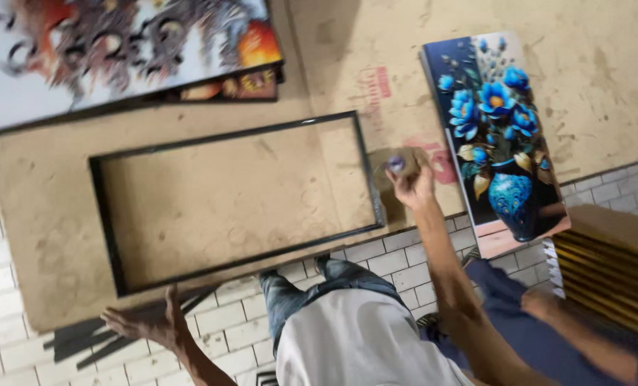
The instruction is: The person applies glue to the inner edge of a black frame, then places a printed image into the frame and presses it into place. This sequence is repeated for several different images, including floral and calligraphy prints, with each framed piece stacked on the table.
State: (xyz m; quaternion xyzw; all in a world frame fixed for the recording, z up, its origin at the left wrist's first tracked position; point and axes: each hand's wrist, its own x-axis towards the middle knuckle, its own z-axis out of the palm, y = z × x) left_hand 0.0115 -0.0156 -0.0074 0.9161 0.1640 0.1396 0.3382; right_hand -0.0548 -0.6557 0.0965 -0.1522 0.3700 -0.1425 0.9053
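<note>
Two hands work at a brown counter above a white tiled floor; the left hand lies spread and flat, fingers released, against the counter's near edge, holding nothing; the right hand reaches far on a straight arm, fingers clenched about a small round purplish thing, too blurred to identify, resting on a brown pad just right of the empty black frame; a blue flower painting lies right of that hand, its near end overhanging the counter; another print at far left is cut off; another person's arm shows near right.
</note>
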